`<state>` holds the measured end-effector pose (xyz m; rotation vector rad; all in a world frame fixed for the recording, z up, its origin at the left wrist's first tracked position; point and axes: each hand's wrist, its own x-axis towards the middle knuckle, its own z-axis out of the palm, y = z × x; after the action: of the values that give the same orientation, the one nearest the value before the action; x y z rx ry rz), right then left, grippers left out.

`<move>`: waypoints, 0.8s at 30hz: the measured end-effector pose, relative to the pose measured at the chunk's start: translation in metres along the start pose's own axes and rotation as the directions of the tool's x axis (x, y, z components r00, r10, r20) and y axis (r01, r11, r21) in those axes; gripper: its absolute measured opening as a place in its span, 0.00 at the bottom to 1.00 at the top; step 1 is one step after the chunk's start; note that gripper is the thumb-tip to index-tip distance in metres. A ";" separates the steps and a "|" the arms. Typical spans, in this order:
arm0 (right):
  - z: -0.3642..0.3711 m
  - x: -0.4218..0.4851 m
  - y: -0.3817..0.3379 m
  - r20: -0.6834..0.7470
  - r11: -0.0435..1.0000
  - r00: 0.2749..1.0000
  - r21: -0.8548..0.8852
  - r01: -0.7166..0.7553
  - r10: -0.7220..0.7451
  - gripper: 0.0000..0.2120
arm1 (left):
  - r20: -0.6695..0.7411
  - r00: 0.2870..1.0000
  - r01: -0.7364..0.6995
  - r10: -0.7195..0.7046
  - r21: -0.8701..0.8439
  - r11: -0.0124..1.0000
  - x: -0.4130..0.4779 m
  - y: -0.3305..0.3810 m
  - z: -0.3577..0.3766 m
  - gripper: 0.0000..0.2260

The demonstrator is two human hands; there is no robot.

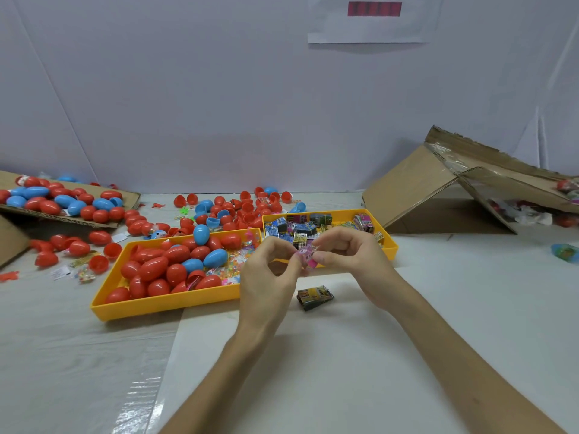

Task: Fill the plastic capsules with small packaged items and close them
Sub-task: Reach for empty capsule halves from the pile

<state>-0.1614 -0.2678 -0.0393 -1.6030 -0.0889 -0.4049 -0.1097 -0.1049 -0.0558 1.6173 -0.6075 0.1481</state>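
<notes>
1. Both forearms reach in from the bottom edge over a white paper sheet (313,364) that lies on the table (62,339).
2. At the paper's far edge my left hand (266,270) and my right hand (351,255) meet, raised a little off the surface.
3. The fingers of both hands are curled in, and each hand pinches one side of a small pink packet (308,256) between thumb and fingertips.
4. That pink packet is in the air between my two hands, in front of the near rim of the right yellow tray (390,244).
5. One dark packet (315,297) with yellow print lies flat on the paper just below my hands, touching neither.
6. Behind my hands the right yellow tray holds a heap of small packaged items (300,228) in blue, black and pink wrappers.
7. Just beside it, the left yellow tray (163,303) holds many closed red capsules (156,267) and a few blue capsules (215,257), with clear bags of coloured bits (233,267) at its right end.
8. More loose capsules and open halves (238,208) lie scattered on the table behind the trays.
9. Further capsules rest on a cardboard flap (125,198) at the far left.
10. At the right an opened cardboard box (407,186) lies on its side; what it holds is too blurred to tell.
</notes>
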 end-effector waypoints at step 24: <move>-0.001 0.002 0.006 0.096 0.964 0.967 0.102 -0.245 0.235 0.08 | 0.161 0.952 -0.300 0.261 0.306 0.903 0.002 -0.001 -0.007 0.05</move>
<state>-0.1580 -0.2700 -0.0442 -1.4968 0.0195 -0.1415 -0.1060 -0.0987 -0.0550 1.8607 -0.9468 0.3884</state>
